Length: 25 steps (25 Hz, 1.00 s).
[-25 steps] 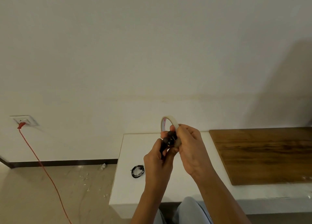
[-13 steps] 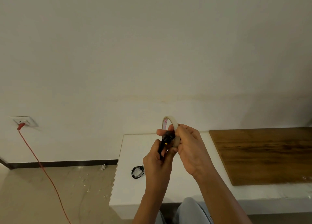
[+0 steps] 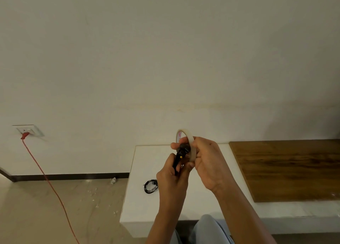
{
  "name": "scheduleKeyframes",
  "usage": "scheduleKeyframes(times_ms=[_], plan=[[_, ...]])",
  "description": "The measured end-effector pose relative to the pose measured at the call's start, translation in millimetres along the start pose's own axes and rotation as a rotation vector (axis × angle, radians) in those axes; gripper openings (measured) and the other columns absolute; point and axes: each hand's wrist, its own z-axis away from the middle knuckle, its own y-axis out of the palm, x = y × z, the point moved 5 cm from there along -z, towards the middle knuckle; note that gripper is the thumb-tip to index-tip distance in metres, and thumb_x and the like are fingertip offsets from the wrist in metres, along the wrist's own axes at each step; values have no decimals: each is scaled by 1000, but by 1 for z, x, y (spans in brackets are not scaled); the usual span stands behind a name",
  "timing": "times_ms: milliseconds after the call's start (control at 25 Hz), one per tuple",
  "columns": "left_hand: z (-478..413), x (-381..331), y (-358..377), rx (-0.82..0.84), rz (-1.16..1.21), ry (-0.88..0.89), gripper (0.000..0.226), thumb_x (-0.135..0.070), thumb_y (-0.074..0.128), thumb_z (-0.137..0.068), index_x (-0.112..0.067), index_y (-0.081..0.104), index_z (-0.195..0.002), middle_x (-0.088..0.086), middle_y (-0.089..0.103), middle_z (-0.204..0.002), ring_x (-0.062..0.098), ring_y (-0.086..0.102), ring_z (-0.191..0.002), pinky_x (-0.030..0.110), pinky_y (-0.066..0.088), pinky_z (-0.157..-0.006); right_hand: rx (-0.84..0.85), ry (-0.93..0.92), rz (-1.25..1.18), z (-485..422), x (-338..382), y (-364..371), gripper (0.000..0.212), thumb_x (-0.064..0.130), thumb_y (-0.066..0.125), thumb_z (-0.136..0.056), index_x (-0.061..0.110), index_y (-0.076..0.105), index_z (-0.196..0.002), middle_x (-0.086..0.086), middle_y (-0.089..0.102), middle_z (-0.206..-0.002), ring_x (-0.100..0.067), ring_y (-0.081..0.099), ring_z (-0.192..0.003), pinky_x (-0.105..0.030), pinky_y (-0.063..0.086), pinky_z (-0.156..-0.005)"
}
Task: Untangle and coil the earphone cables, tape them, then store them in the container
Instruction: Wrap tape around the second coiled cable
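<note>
Taping step: left hand [image 3: 173, 176] grips the coil [image 3: 181, 151], right hand [image 3: 207, 162] clutches the tape [image 3: 191, 147] against it. Next, I'd say, peel a strip and wrap.

The only lettering is red print on the inner core of the masking tape roll [image 3: 191, 148], just right of the frame's centre. It is too small and slanted to read.
</note>
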Motion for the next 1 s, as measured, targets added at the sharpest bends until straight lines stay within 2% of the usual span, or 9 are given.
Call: scheduleKeyframes(times_ms=[160,240,360,520,640,720,800,880,1000], plan=[[1,0,-1,-2,-4,-8,28,-37,65,-76,-14,49,-71,3,46,-59,9,34,-50,19,30,-47,-10,-45,11,-1,-1,0,36,2,33,-96,3,66,-82,-21,72,-90,-40,60,-68,-35,46,-54],[0,1,-1,-7,-5,-13,29,-37,64,-76,-14,49,-71,6,48,-61,11,34,-51,20,31,-48,-7,-42,16,-1,-2,-2,39,-5,30,-92,4,67,-84,-20,73,-93,-32,66,-73,-31,47,-52],[0,2,0,-6,-11,-21,31,-36,66,-77,-11,49,-72,6,51,-62,13,35,-51,22,34,-49,20,6,-43,-2,-2,-3,39,6,29,-94,3,68,-88,-21,72,-96,-27,67,-76,-33,45,-56],[1,-2,0,5,-17,-31,29,-24,70,-81,-20,44,-66,-11,49,-54,8,37,-49,15,32,-46,3,-32,-60,-4,0,-3,38,5,32,-95,3,67,-81,-21,72,-90,-28,67,-68,-30,48,-50],[-1,-2,-2,-9,-2,-39,31,-25,70,-82,-9,46,-68,2,45,-56,8,32,-50,18,29,-47,10,-47,-29,-5,-3,-4,36,3,34,-96,1,69,-89,-20,73,-91,-27,70,-74,-27,48,-50],[-2,-3,-4,-12,8,-44,34,-28,69,-82,-3,48,-72,10,46,-58,8,29,-51,19,27,-48,14,-40,3,-8,-8,-11,33,4,38,-96,2,70,-98,-18,73,-95,-26,71,-86,-27,56,-64],[-3,-6,-9,-11,19,-52,29,-32,68,-81,-6,55,-77,11,55,-61,7,31,-50,17,28,-47,-80,-145,239,-11,-7,-25,23,11,48,-95,12,71,-101,-6,74,-98,-13,69,-94,-25,56,-81],[-6,-8,-14,-7,0,-51,16,-25,69,-83,-13,59,-79,3,63,-63,6,36,-48,12,30,-46,-209,-395,585,-8,7,-37,16,19,61,-91,28,67,-102,17,68,-100,7,63,-93,-11,52,-73],[-9,-7,-17,22,-73,-59,20,-18,70,-85,-13,54,-74,-10,57,-55,6,38,-49,11,31,-46,-121,-607,721,-7,18,-39,18,15,70,-84,24,72,-99,17,68,-93,1,64,-83,-5,48,-64]])
